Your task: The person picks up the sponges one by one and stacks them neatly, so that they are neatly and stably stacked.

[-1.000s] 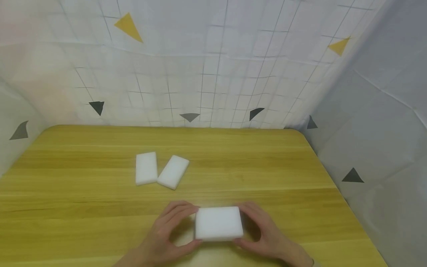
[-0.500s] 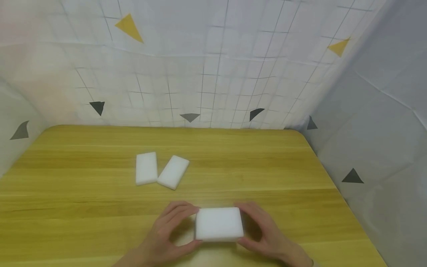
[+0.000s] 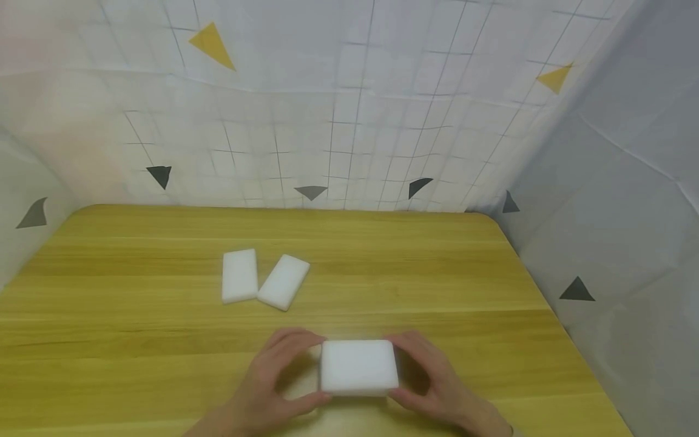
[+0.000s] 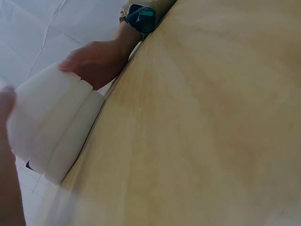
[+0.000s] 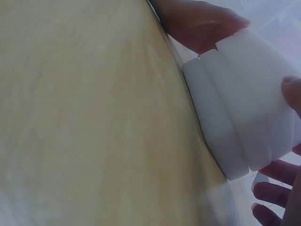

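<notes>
In the head view, a stack of white foam sponges (image 3: 359,367) stands near the front of the table, between both hands. The right wrist view shows three block layers (image 5: 221,115), the lowest lying on the wood and the edges slightly staggered. My left hand (image 3: 267,379) grips the left end of the upper sponge, thumb at the near corner and fingers at the far one. At the right end, my right hand (image 3: 434,382) holds it the same way. The right thumb (image 4: 68,64) presses the top block's side in the left wrist view.
Two more white sponges (image 3: 239,276) lie flat farther back, left of centre, their near corners almost meeting. The wooden table (image 3: 415,267) ends at a patterned white cloth (image 3: 306,121) behind and a grey-white sheet (image 3: 617,230) on the right.
My left hand's fingers have shifted very slightly at the far-left corner. The stack, the right hand and the two loose sponges stay in place.
</notes>
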`<act>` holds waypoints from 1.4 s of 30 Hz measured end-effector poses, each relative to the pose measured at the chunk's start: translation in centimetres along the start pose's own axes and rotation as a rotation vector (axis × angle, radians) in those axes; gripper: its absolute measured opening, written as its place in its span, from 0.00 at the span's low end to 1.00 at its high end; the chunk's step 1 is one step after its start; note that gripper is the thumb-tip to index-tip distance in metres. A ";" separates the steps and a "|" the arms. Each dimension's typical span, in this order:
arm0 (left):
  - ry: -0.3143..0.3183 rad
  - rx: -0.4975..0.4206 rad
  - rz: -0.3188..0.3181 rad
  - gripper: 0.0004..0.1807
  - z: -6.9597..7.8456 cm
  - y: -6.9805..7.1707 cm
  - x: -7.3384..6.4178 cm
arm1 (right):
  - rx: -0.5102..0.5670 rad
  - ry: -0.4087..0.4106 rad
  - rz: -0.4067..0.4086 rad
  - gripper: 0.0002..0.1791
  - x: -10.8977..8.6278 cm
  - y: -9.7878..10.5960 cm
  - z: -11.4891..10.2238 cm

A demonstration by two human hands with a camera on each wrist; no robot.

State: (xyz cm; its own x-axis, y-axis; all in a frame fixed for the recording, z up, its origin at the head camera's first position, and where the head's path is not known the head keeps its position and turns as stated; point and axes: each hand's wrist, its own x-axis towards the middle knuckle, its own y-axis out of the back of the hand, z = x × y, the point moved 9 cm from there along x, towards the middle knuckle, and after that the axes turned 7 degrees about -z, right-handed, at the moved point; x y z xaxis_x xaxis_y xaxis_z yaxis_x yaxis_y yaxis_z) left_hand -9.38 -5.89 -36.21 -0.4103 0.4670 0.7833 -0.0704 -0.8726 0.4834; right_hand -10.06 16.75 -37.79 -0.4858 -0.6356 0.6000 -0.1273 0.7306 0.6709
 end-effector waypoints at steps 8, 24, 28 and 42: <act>0.385 0.162 0.098 0.23 -4.0 1.5 -1.6 | -0.012 -0.019 0.000 0.35 -0.4 -0.1 0.4; 0.638 0.504 0.009 0.32 -7.9 3.7 -2.9 | -0.008 -0.043 -0.006 0.35 -0.6 -0.1 0.6; 0.663 0.516 0.003 0.33 -8.1 3.6 -3.1 | -0.010 -0.047 -0.008 0.35 -0.4 -0.1 0.5; 0.672 0.486 -0.006 0.25 -8.1 3.4 -3.2 | -0.001 -0.049 -0.009 0.35 -0.6 -0.2 0.6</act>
State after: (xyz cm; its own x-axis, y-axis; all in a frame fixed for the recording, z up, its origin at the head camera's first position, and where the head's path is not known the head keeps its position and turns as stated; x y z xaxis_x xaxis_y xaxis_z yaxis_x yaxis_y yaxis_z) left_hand -15.72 -11.53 -40.22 -0.8779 0.1519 0.4541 0.2631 -0.6394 0.7225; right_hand -10.29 17.11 -38.53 -0.5266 -0.6292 0.5717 -0.1309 0.7245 0.6768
